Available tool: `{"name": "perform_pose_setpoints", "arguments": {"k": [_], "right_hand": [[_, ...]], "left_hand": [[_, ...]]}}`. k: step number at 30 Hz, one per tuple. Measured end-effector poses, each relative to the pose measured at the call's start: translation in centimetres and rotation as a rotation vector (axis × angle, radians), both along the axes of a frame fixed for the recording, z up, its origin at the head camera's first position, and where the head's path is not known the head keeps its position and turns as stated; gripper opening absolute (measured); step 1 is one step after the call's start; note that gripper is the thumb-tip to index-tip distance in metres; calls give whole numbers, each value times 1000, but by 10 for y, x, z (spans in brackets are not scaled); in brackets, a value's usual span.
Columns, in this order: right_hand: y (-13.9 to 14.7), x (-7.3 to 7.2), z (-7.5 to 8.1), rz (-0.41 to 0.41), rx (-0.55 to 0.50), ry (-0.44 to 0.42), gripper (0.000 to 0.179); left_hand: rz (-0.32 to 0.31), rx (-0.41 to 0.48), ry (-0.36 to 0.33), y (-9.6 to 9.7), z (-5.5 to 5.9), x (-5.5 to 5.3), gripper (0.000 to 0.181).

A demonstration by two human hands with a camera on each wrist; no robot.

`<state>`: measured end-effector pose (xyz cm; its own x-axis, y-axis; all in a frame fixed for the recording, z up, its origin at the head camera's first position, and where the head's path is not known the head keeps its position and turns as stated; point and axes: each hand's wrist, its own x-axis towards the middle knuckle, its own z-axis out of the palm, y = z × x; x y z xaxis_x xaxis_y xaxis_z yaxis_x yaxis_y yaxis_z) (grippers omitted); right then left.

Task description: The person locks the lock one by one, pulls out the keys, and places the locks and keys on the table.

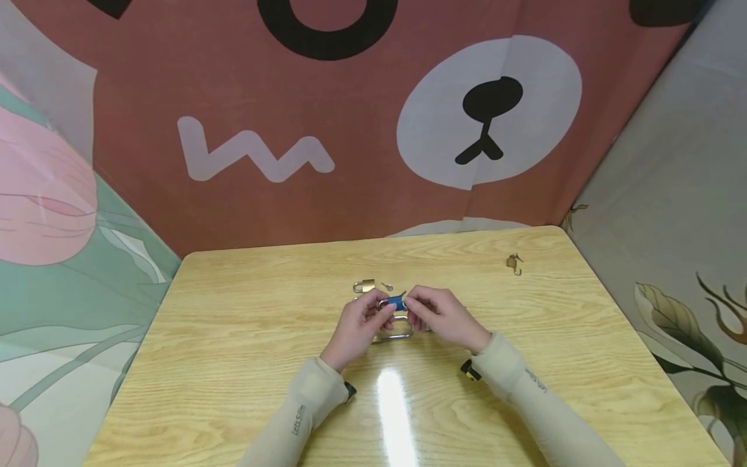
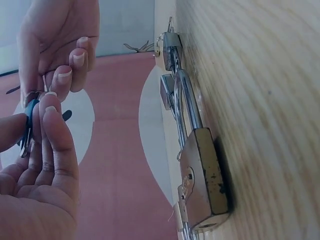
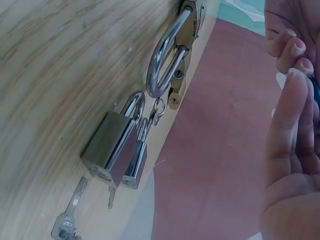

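A small blue padlock [image 1: 397, 302] is held above the table between both hands, its silver shackle pointing left. My left hand [image 1: 364, 318] pinches the padlock's body between thumb and fingers. At the opposite end, the fingertips of my right hand [image 1: 440, 314] pinch a small metal piece that looks like a key, mostly hidden by the fingers. A thin dark piece sticks up beside the padlock. In the left wrist view the blue padlock [image 2: 30, 115] shows edge-on, shackle downward. Only a sliver of the blue padlock [image 3: 316, 92] appears in the right wrist view.
Below the hands lie a large brass padlock [image 2: 200, 175], a silver padlock [image 3: 112, 145] and a smaller one [image 3: 135, 165]. A loose key [image 3: 70, 210] lies nearby. Behind are a brass padlock [image 1: 367, 285] and key [image 1: 388, 287]. Another padlock [image 1: 512, 261] lies far right.
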<state>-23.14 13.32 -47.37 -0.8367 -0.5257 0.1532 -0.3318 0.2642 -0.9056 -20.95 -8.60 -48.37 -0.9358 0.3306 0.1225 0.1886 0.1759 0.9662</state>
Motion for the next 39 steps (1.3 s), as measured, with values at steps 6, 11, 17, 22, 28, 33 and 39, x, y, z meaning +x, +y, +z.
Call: {"name": "perform_pose_setpoints", "arguments": {"k": [6,11,17,22,28,33,39], "right_hand": [[-1,3,0,-19,14,56,28],[9,2,1,-15,21,94,26],[36,-5,1,-128,-56,120,22],[47,-12,-1,-159,-8,148,19],[48,-20,0,-180,51,168,13],[52,-36,2,-219,128,175,15],[60,-52,-9,-247,315,130,19]], "left_hand": [[-6,4,-4,1,2,1,11],[-27,-3,17,1,4,3,13],[50,16,2,-12,6,2,8],[52,4,7,-19,9,2,10],[44,1,17,-18,8,3,11],[61,-3,18,-19,7,3,9],[39,-7,-5,-19,6,4,12]]}}
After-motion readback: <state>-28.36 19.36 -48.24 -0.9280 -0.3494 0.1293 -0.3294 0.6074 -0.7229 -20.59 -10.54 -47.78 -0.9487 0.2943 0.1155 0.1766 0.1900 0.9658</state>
